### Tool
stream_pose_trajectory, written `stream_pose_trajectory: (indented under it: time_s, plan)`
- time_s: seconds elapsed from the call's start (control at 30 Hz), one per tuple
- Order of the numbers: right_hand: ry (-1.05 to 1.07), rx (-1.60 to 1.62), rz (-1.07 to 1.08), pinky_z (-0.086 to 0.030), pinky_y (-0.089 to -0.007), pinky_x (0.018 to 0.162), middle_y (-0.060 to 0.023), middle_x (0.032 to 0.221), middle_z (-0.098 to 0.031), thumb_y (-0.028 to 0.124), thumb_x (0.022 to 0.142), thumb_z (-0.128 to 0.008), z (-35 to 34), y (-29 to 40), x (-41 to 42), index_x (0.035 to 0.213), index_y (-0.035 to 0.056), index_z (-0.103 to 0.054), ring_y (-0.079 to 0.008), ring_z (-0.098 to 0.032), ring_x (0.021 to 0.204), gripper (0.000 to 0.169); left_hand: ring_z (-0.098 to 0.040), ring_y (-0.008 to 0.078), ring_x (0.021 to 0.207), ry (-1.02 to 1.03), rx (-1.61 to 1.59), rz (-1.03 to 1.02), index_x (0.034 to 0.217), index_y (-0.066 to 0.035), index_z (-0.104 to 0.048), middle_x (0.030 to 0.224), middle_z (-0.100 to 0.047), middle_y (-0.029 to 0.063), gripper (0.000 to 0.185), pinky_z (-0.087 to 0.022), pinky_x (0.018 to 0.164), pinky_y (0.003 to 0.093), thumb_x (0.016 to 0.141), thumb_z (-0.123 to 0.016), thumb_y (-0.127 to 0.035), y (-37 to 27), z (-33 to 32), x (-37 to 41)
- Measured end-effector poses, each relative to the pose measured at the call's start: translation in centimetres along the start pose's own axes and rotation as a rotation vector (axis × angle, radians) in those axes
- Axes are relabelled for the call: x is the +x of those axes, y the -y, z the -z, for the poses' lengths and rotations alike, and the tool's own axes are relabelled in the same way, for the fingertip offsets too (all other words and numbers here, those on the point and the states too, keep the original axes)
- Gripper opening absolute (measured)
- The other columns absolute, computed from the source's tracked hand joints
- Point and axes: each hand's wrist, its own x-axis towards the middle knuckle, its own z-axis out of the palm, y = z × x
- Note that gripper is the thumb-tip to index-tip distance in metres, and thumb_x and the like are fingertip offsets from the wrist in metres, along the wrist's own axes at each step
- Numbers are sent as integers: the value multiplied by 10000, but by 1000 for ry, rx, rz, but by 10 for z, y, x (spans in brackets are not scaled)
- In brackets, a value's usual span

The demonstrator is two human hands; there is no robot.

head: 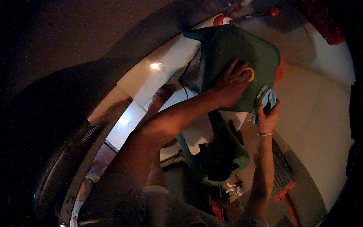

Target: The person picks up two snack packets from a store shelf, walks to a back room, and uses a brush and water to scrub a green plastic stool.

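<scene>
A dark green plastic panel (241,51), which looks like part of a chair, stands before me. My left hand (235,79) reaches across it, fingers partly spread, beside a yellow curved object (250,74); whether the hand holds this object is unclear. At the panel's right edge, my right hand (268,116) grips a scrubbing brush (268,99) with a light blue handle, its bristles facing left towards the panel. A thin band circles the right wrist. Nearer my body, another green plastic piece with openings (241,159) curves below the panel, mostly in shadow.
At the lower right lies a broom head with dark bristles and red parts (283,176). A red and white object with a dark stick (224,20) is behind the panel. Bright, shiny floor strips (124,122) show at left. Small pale items (234,188) lie near the bottom.
</scene>
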Motion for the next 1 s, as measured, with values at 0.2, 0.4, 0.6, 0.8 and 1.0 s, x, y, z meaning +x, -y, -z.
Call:
stream_pose_trajectory:
  time_s: [0.2,0.4,0.6,0.8,1.0]
  plan:
    - [58,-68,21,-423,-354,870,-173,1093,-538,211,741,-672,10,7,13,1169,-18,-440,-279,-529,1006,538,-392,334,1163,-119,-105,-51,996,51,-575,1097,-522,174,342,-166,1067,522,700,-528,-114,16,4,17]
    - [237,3,112,-430,-378,861,-197,1128,-531,236,734,-678,7,31,45,1200,-5,-440,-313,-533,1018,576,-374,349,1177,-306,-294,75,1148,32,-471,1163,-469,182,486,-249,1044,453,688,-549,-106,42,22,9]
    - [577,-83,139,-454,-318,780,-148,959,-565,207,727,-683,-26,103,113,1163,-21,-464,-225,-536,891,539,-226,353,1307,-172,-297,151,1380,-16,-196,1426,-221,166,1009,-178,1084,475,572,-771,-201,58,20,14]
    - [630,-759,452,-468,-419,803,-188,995,-582,226,666,-696,-43,107,133,1135,4,-499,-372,-538,959,555,-277,347,1280,-149,-295,157,1353,13,-235,1362,-312,193,921,-186,1080,458,610,-744,-177,73,8,16]
    - [700,-781,673,-478,-400,810,-150,1159,-508,218,659,-676,-44,113,145,1118,79,-518,-335,-521,1012,505,-274,341,1281,-114,-252,130,1351,15,-243,1371,-306,191,1013,-183,1081,459,542,-800,-234,74,8,17]
